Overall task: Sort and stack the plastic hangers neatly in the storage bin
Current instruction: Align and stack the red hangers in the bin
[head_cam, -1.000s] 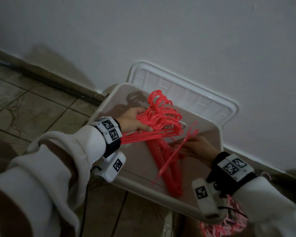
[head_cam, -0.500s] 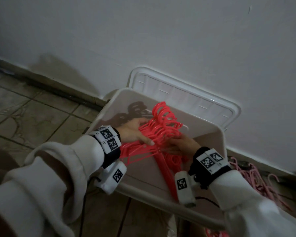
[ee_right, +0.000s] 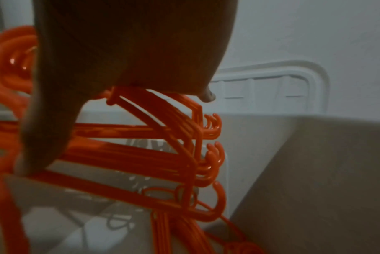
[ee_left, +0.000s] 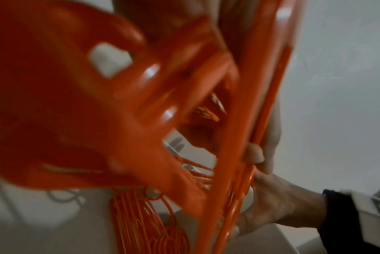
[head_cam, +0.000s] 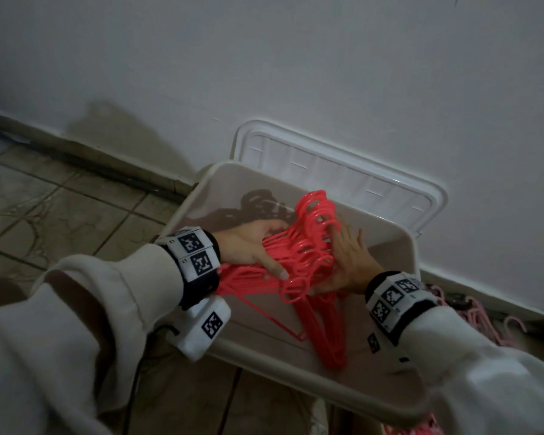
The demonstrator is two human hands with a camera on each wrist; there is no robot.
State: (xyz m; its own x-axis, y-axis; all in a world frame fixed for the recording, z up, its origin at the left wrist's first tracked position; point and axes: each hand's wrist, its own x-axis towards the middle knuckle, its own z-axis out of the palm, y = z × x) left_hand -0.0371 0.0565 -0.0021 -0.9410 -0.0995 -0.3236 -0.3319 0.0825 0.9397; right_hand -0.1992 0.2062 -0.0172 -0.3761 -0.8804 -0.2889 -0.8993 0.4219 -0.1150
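A bundle of coral-red plastic hangers [head_cam: 302, 246] stands tilted inside the translucent white storage bin [head_cam: 264, 365], hooks pointing up toward the wall. My left hand [head_cam: 258, 249] grips the bundle from the left, thumb across the top bars. My right hand [head_cam: 349, 259] lies flat against the right side of the hooks, fingers straight. A second pile of red hangers [head_cam: 327, 328] lies on the bin floor beneath. The left wrist view shows the bars [ee_left: 184, 120] blurred up close and the right hand [ee_left: 278, 197] beyond them. In the right wrist view my palm [ee_right: 130, 43] covers the hangers [ee_right: 173, 146].
The bin's white lid [head_cam: 343, 164] leans on the wall behind the bin. Paler pink hangers [head_cam: 481, 318] lie on the floor to the right, more at the bottom edge [head_cam: 421, 428]. Tiled floor [head_cam: 76, 221] spreads to the left. A cable runs under my left wrist.
My right hand brought a single red hanger to the bundle, let go of it, and now lies flat against the hooks. My left hand has kept its grip on the bundle.
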